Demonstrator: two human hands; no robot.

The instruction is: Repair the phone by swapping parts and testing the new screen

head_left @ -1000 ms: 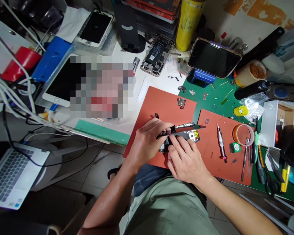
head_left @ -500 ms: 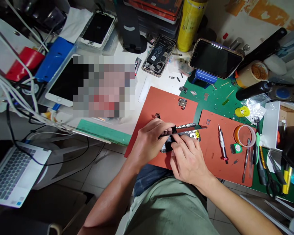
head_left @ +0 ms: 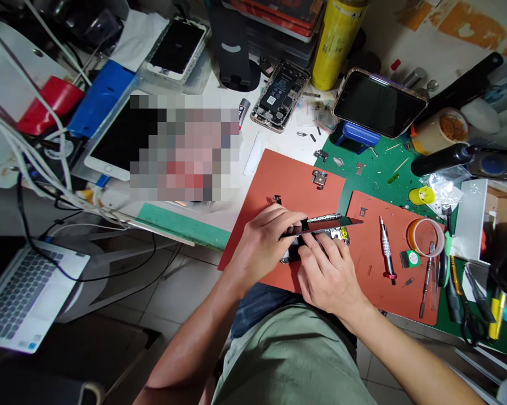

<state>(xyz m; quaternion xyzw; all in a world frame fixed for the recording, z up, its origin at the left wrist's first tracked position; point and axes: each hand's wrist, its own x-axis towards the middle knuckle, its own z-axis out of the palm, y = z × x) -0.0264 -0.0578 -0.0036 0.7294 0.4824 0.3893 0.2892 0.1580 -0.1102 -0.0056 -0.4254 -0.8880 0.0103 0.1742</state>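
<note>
An opened phone body (head_left: 294,251) lies on the orange mat (head_left: 240,247), showing black inside and a yellow-marked part at its right end. My left hand (head_left: 259,239) is closed on a phone screen (head_left: 333,224), holding it tilted up along the body's far side. My right hand (head_left: 327,273) bends over the body from the near side, fingers curled together with the tips down inside it. Whatever those fingertips pinch or press is hidden. Beyond my hands, a small metal bracket (head_left: 319,179) rests on the mat.
Right of my hands lie a screwdriver (head_left: 387,250), a tape roll (head_left: 426,237), a metal pry tool (head_left: 426,278) and scissors (head_left: 472,326). Another opened phone (head_left: 281,95) sits further back. A phone on a blue stand (head_left: 360,135) stands at the back right. Cables (head_left: 46,163) hang at left.
The whole scene has shifted slightly to the right in view. Both hands keep nearly the same pose, the left still holding the phone screen and the right still at the phone body.
</note>
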